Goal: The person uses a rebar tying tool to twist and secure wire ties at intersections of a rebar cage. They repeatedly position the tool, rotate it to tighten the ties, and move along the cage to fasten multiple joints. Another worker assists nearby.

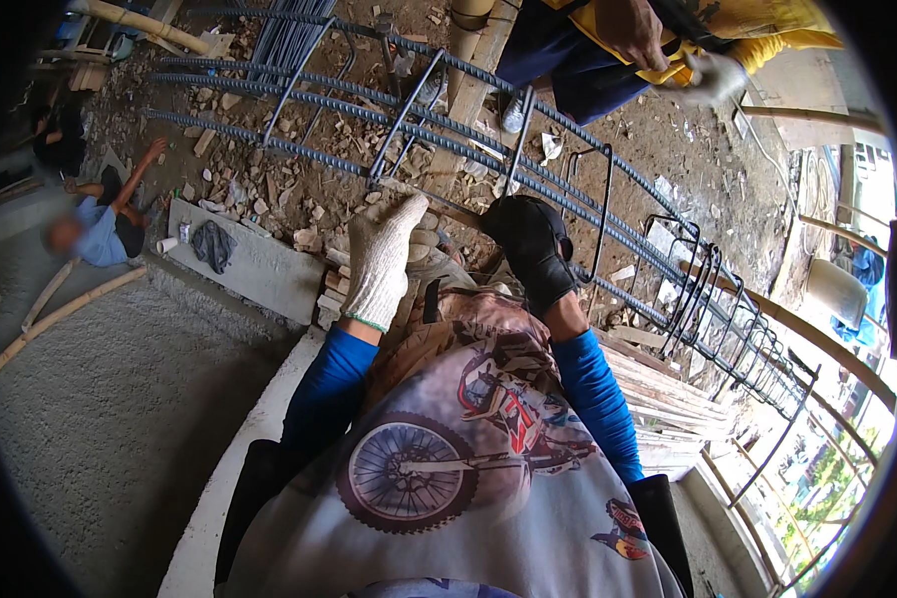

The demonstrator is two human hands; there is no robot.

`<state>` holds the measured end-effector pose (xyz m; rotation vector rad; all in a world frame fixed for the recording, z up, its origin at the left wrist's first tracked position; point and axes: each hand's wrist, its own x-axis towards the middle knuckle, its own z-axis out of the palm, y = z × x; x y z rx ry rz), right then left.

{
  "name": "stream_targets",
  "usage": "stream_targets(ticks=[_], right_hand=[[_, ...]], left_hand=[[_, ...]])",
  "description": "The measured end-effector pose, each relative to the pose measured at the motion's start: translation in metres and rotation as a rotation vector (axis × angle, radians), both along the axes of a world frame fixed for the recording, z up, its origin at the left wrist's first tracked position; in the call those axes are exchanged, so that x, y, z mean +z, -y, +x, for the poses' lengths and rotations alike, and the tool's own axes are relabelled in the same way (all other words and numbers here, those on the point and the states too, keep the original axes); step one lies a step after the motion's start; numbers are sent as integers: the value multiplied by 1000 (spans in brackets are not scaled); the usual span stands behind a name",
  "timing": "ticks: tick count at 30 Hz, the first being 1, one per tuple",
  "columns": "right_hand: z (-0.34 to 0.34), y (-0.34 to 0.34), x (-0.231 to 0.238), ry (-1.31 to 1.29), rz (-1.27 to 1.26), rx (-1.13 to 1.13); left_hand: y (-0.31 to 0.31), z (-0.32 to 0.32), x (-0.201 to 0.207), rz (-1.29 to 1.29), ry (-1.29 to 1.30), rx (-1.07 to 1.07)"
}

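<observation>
A cage of ribbed steel bars (pixel 334 103) with bent square stirrups (pixel 417 112) runs across in front of me. My left hand (pixel 381 257), in a white knit glove, is closed just below the lower bar, near a stirrup's corner. What its curled fingers hold is hidden. My right hand (pixel 530 244), in a black glove, is wrapped round one end of a thin rod-like tool (pixel 450 207). The tool's other end reaches left past my left fingertips toward that stirrup corner. Its exact kind cannot be made out.
A co-worker in yellow sleeves (pixel 767 50) works beyond the cage, one gloved hand blurred. Another person in a blue shirt (pixel 110 234) sits at the far left. Rubble covers the dirt floor (pixel 658 159). Loose stirrups (pixel 703 279) hang at right; bamboo poles (pixel 807 334) cross there.
</observation>
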<state>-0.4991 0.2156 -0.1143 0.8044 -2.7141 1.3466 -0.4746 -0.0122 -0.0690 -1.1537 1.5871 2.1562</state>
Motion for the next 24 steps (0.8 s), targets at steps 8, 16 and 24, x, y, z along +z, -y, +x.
stream_targets(ticks=[8, 16, 24], right_hand=[[3, 11, 3, -172, 58, 19], [3, 20, 0, -16, 74, -38], [8, 25, -9, 151, -29, -107]], left_hand=[[-2, -2, 8, 2, 17, -3], [-2, -4, 9, 62, -5, 40], [-3, -4, 7, 78, -21, 39]])
